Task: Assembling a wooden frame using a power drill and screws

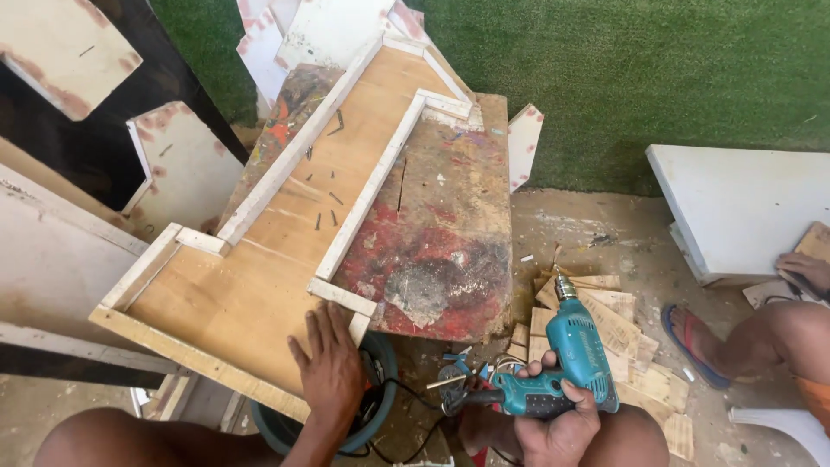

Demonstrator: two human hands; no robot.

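From the head camera, looking down, we see our left hand laid flat, fingers spread and holding nothing, on the near edge of the pale plywood panel edged with thin white wooden strips; pressed down like this, the palm appears to pin the panel so it does not slide, since the panel lies tilted across a paint-stained, red-smeared worktop board and overhangs it towards us. Our right hand is closed around the pistol grip of the teal electric drill, which is held off to the side with its chuck pointing up and away, well apart from the panel. A handful of dark screws lies loose on the panel's middle, within reach of the strips. Below the left hand sits a dark green round bucket, and cut plywood offcuts are heaped on the floor beside the drill. At the right edge another person's hand rests on a white board.
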